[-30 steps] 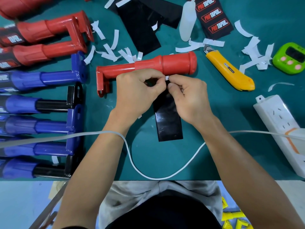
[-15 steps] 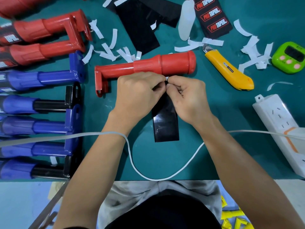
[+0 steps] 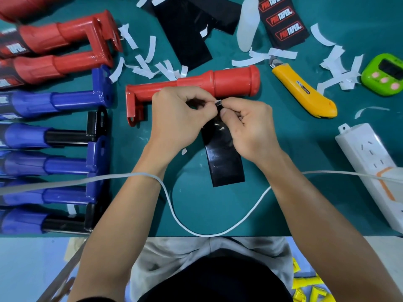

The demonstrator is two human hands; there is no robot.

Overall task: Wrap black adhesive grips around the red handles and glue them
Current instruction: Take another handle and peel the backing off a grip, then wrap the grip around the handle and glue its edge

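With fingers [image 3: 225, 113] of left hand [image 3: 174, 118] and right hand [image 3: 250, 127] pinching one end of the glossy black adhesive strip [image 3: 224, 162] just below the red plastic handle [image 3: 231, 80], could crease it by pulling unevenly.

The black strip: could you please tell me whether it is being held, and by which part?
Yes: the left hand and right hand both pinch the black strip at its far end.

The grip strip [image 3: 224, 164] lies on the mat [image 3: 196, 212] just before the handle [image 3: 235, 81], a row of handles [image 3: 54, 101] to the left, the knife [image 3: 305, 92] and power strip [image 3: 368, 158] to the right.
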